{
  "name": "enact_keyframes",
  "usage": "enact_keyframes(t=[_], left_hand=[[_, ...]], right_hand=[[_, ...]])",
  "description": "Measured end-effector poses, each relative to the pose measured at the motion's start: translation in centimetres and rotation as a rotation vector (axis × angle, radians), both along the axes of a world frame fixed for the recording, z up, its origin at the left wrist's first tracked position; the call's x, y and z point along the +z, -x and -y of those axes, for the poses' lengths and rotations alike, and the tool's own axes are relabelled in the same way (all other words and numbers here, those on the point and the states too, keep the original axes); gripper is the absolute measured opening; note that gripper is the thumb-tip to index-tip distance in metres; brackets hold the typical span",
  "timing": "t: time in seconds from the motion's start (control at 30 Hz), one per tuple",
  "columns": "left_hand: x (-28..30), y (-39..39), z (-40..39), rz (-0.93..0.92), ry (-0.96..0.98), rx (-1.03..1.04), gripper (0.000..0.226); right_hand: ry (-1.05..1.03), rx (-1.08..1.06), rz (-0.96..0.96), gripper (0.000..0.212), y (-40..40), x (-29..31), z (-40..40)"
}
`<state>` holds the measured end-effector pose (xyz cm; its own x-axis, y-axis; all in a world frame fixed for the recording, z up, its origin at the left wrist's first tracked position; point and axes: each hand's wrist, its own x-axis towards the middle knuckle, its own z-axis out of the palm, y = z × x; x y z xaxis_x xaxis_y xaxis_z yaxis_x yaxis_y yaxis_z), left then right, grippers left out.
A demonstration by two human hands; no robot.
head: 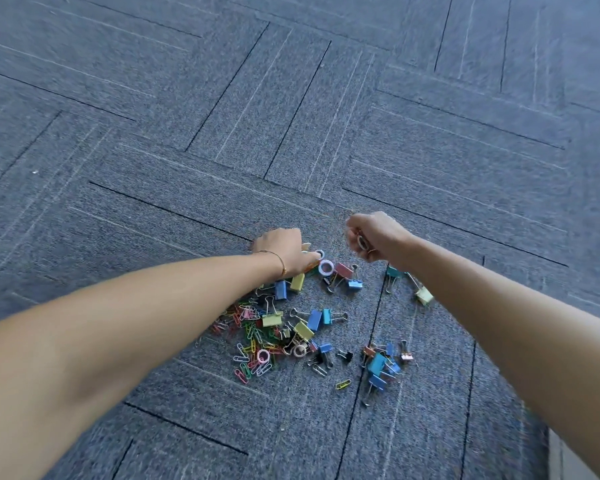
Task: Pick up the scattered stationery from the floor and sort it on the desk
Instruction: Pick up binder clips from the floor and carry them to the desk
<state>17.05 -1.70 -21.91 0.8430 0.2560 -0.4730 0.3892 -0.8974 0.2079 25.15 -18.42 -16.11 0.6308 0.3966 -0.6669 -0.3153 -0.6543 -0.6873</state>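
Grey carpet [291,98] strewn with binder clips [314,319] and paper clips [253,341]. Left hand [281,249] down on pile, grip unclear; right hand [371,237] fisted around small items.

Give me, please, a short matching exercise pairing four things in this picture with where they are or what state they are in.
Things:
1. left hand
2. right hand
3. paper clips
4. lone yellow clip

Places or states:
A. heaped on the carpet under the left forearm
B. lifted off the floor, fist curled round small items
C. down at the pile's far edge, wearing a bracelet
D. lying apart, between the two near clusters

Pairs: 1-C, 2-B, 3-A, 4-D
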Motion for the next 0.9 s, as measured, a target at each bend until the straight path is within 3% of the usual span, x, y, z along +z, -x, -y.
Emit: enact_keyframes(t=[0.17,0.23,0.4,0.47,0.57,0.7,0.9], left_hand=[[-0.7,-1.1,0.9,0.031,-0.002,-0.066,0.042],[-0.8,-1.2,0.8,0.037,0.058,-0.057,0.034],[-0.9,-1.3,-0.8,0.086,0.428,0.167,0.004],[-0.4,-1.4,-1.6,0.075,0.621,0.312,0.023],[0.0,-1.7,-2.9,0.052,0.759,0.466,0.027],[0.3,-1.7,-3.2,0.003,0.806,0.529,0.016],[0.0,-1.9,-2.3,-0.066,0.793,0.438,0.033]], right_hand=[[0.27,0.343,0.346,0.005,1.1,-1.3,0.6],[0.339,0.451,0.432,0.007,1.7,-2.0,0.6],[0.513,0.625,0.677,0.027,2.8,-4.3,0.2],[0.542,0.683,0.745,0.033,2.9,-5.0,-0.2],[0.557,0.721,0.78,0.035,3.0,-5.7,-0.8],[0.527,0.713,0.78,0.034,3.2,-6.0,-1.3],[0.457,0.667,0.724,0.023,2.9,-5.7,-0.7]])
